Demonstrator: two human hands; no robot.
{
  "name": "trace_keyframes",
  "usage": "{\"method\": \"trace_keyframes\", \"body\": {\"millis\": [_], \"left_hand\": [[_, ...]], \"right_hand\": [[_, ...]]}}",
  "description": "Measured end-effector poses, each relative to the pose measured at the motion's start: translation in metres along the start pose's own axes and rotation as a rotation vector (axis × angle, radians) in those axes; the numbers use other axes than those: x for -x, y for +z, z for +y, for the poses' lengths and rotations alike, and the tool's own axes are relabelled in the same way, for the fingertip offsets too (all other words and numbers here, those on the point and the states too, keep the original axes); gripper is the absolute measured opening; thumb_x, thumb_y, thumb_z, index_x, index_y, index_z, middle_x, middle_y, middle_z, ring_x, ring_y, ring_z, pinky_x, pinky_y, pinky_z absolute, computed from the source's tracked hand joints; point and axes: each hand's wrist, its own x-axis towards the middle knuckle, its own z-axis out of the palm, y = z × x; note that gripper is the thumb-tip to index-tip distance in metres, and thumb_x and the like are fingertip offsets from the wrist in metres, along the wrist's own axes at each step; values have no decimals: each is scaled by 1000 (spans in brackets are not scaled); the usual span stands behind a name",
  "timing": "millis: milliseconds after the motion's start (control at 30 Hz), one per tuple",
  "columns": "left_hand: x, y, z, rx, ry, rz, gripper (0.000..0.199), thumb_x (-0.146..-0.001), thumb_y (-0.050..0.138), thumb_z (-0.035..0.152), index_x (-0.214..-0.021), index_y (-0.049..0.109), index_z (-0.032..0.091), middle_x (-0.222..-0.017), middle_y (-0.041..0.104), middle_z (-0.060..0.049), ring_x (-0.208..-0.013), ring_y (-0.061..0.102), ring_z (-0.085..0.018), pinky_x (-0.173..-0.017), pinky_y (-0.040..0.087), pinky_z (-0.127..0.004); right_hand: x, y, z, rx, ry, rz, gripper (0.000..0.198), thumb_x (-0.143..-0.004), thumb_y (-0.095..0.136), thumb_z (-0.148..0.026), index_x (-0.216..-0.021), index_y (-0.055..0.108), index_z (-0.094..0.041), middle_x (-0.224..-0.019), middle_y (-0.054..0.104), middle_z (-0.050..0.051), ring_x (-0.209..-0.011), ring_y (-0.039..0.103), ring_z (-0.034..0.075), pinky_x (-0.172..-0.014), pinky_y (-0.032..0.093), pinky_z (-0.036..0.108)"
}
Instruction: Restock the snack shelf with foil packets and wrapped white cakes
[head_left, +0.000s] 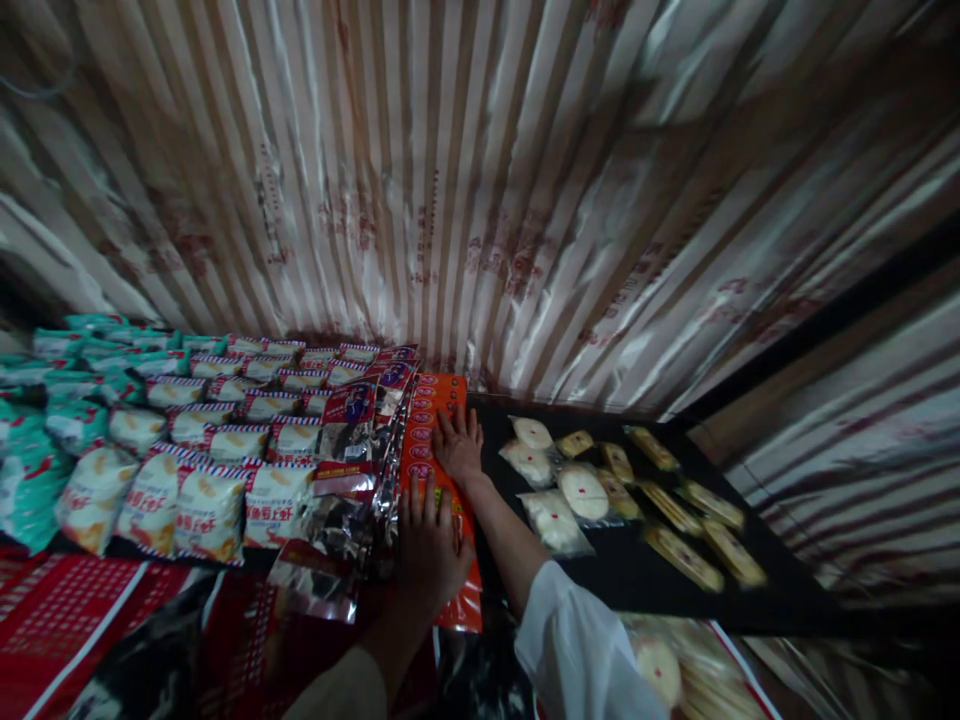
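Both of my hands rest on a long orange snack packet (433, 425) that lies lengthwise on the black table. My left hand (429, 545) is nearer to me, its fingers stretched over the packet's lower half. Farther up, my right hand (457, 442) lies with fingers spread near the packet's right edge. Just left of the orange packet, silvery packets with dark red and purple print (349, 425) overlap in a stack. Small clear-wrapped round white cakes (583, 492) sit to the right of my right hand.
Rows of white snack bags (210, 510) and teal bags (34, 470) fill the left side. Long yellow wrapped packs (682, 555) lie to the right. Red crates (82, 610) stand along the front. A plastic-covered corrugated wall (420, 180) rises behind the table (615, 580).
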Motion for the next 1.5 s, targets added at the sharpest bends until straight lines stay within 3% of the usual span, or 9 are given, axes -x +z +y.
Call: {"method": "trace_keyframes", "body": {"millis": [100,167,333,467,600,767,967,1233,1500], "left_hand": [[0,-1,0,9,10,-7,57,-75,56,41,-125,52,13,-140,44,-14,-134,29,-33,-109,26,-52],[1,-1,-1,1,25,-10,58,-75,56,39,-126,51,13,-141,42,-15,-135,28,-33,-109,25,-52],[0,5,-7,-32,58,-25,67,-73,57,36,-135,43,14,-145,37,-13,-137,22,-34,-109,24,-52],[-2,6,-6,-58,1,-67,52,-81,49,35,-130,50,17,-144,40,-10,-137,24,-32,-110,23,-50],[-1,-3,2,-73,-36,-113,50,-85,44,34,-130,49,14,-145,38,-12,-138,23,-30,-112,20,-48],[-5,-11,6,-108,-42,-202,60,-80,49,38,-134,45,12,-148,32,-14,-138,22,-32,-111,22,-49],[-14,-13,2,-108,-36,-308,60,-81,49,39,-135,42,13,-147,31,-16,-137,25,-32,-111,21,-49],[-11,-16,4,-94,-58,-320,64,-81,50,38,-138,37,11,-150,24,-16,-140,18,-31,-113,18,-47],[-5,-10,-1,-71,-9,-243,59,-85,46,39,-137,41,13,-150,27,-14,-140,15,-31,-112,19,-49]], "right_hand": [[11,-9,-5,-79,76,50,49,-91,38,-37,-139,39,-28,-152,24,7,-141,11,31,-108,23,51],[26,-13,-6,-147,84,97,48,-91,36,-32,-137,43,-21,-151,26,9,-141,12,29,-108,26,48],[88,-16,4,-354,60,174,44,-88,35,-23,-125,55,-11,-146,34,15,-138,24,25,-109,30,43],[140,-15,13,-483,27,244,40,-87,38,-26,-117,61,-12,-141,42,14,-135,30,25,-109,31,47],[167,-16,19,-588,75,208,42,-89,37,-32,-115,62,-11,-134,50,16,-128,41,25,-105,36,45],[170,-20,22,-697,116,196,43,-89,38,-37,-110,64,-12,-121,60,16,-115,54,23,-101,41,42],[168,-20,17,-694,118,272,38,-86,40,-36,-99,67,-13,-112,65,15,-108,58,23,-97,43,41],[166,-23,17,-715,143,224,37,-85,40,-35,-98,69,-16,-115,64,12,-109,57,21,-99,42,39],[167,-27,14,-748,200,209,38,-85,41,-37,-99,69,-14,-116,63,12,-110,56,21,-101,40,37]]}}
